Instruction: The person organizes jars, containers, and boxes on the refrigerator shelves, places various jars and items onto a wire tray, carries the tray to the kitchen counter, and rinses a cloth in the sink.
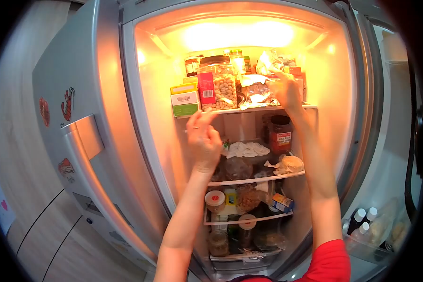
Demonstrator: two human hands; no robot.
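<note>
My left hand point(204, 143) is raised before the open fridge, just below the top shelf's front edge point(249, 110), fingers apart and nothing in them. Above it stand a big clear jar of nuts point(224, 87) with a dark lid and a white-and-green box point(185, 104). Reaching to the right part of the top shelf is my right hand point(286, 91), its fingers at a foil-like wrapped packet point(259, 92) and a crumpled bright bag point(269, 62). Glare and blur hide whether its fingers grip anything.
Lower shelves hold a dark red jar point(280, 134), a white crumpled bag point(248, 149), a yellowish wrapped item point(290, 164), a white-lidded container point(215, 201) and a blue-orange box point(282, 203). The fridge doors stand open at both sides; white-capped bottles point(359, 216) sit in the right one.
</note>
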